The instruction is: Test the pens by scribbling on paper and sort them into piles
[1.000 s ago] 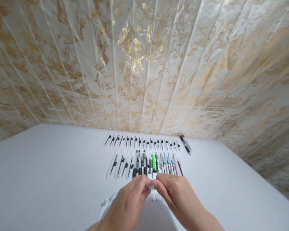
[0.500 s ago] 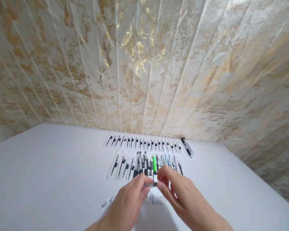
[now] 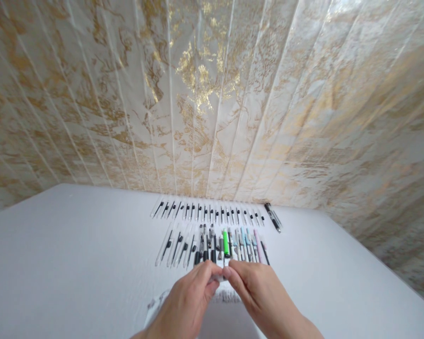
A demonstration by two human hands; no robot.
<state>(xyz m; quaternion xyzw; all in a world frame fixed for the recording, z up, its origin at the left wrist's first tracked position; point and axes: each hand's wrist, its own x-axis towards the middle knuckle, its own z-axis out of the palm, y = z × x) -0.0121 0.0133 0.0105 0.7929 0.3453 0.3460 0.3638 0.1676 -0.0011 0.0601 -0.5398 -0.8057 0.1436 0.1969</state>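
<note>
My left hand (image 3: 192, 294) is closed around a small clear pen (image 3: 219, 278), mostly hidden by the fingers. From the other side, my right hand (image 3: 261, 287) pinches at the pen's end, thumb and fingers pressed together; its tip is out of sight. Both hands meet just in front of the near row of pens. Straight beyond the fingertips lie a bright green pen (image 3: 225, 242) and several black-gripped pens (image 3: 205, 247). Crumpled clear plastic with dark print (image 3: 226, 296) lies beneath and between my wrists.
A far row of clear pens with black clips (image 3: 205, 213) runs along the table's back. Several clear pens (image 3: 175, 247) lie at the near row's left, pastel pens (image 3: 249, 242) at its right. A thick black pen (image 3: 272, 217) lies back right. Gold-patterned curtain (image 3: 198, 117) hangs behind the white table (image 3: 74, 254).
My right hand has come in closer to the left, and its raised, curled fingers have lowered over the pen's end. The black end seen between the hands is now covered.
</note>
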